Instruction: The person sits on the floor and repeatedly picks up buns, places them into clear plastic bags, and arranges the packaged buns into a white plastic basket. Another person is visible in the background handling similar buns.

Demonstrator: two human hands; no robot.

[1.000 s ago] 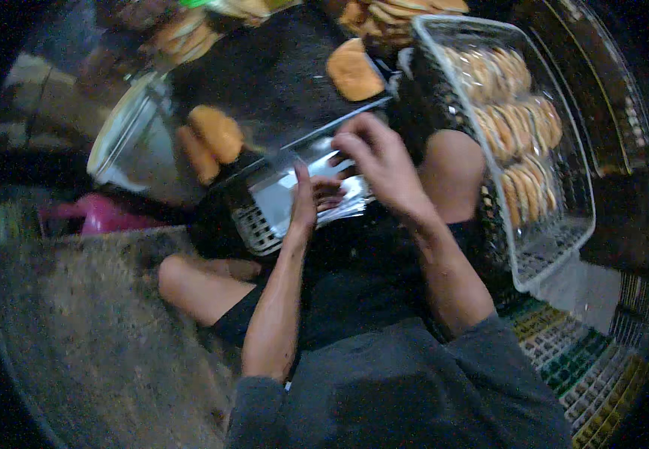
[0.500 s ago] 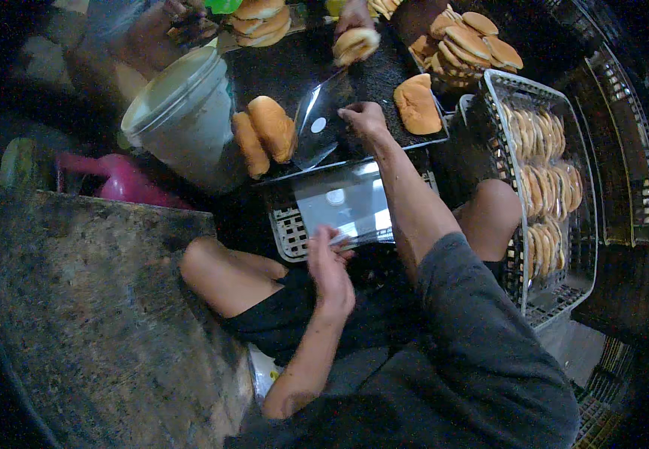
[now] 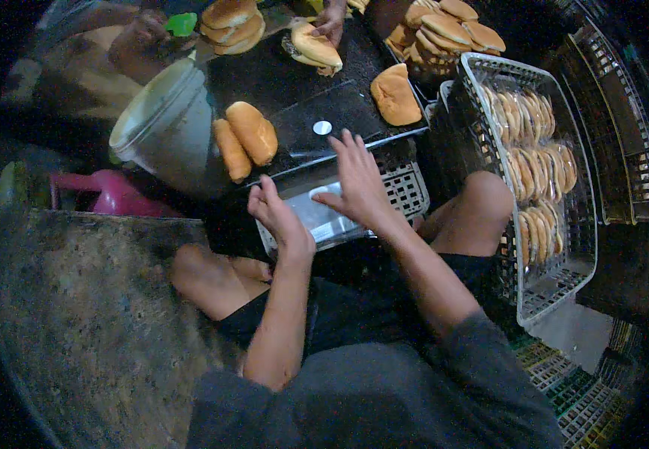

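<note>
While my left grip (image 3: 281, 224) hangs loosely open at 9 o'clock from the middle of my head view, the right grip (image 3: 360, 183) is spread wide at about 1 o'clock, and I can't see anything pinched in either one. The clear bag (image 3: 302, 135) I'm working around lies flat on the dark bench (image 3: 264, 75) at 12, white dot (image 3: 322, 128) facing up, with my right fingertips right by its near edge (can't tell if they're actually touching). Between my hands there's a shiny stack of bags (image 3: 326, 221) over a lattice basket (image 3: 407, 188). Two long buns (image 3: 252, 133) sit side by side at 11, and a flat bun (image 3: 395, 96) is at 1 near the bench edge. Up at 12, a co-worker's hand (image 3: 330, 24) has hold of a split, filled bun (image 3: 315, 51). White bucket (image 3: 160, 123) at 10, pink plastic thing (image 3: 119, 193) just past 9, and between 2 and 3 a big crate (image 3: 523, 303) with three rows of bagged buns (image 3: 540, 170).
</note>
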